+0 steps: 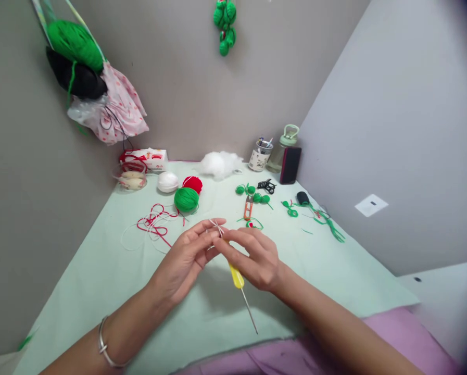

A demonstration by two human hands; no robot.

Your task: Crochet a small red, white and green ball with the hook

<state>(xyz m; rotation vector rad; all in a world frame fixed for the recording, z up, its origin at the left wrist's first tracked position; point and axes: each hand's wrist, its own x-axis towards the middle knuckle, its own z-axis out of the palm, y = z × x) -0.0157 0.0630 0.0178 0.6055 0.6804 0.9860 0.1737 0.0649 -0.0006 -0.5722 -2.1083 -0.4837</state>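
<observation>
My left hand (182,258) is closed on a strand of white yarn (216,225), which crosses between its fingertips. A crochet hook with a yellow handle (237,277) is gripped in my right hand (259,259), its thin metal shaft slanting down toward the table's front edge. Both sets of fingertips meet over the middle of the table, and the hook's working end is hidden among them. Loose red and white yarn (155,224) lies tangled left of my hands. Behind it sit a green yarn ball (186,199), a red ball (193,184) and a white ball (167,182).
Orange thread snips (248,208) lie beyond my right hand, near small green crocheted pieces (261,198) and a black claw clip (266,186). White stuffing (219,164), a pen cup (260,155), a bottle (280,156) and a phone (290,165) line the back.
</observation>
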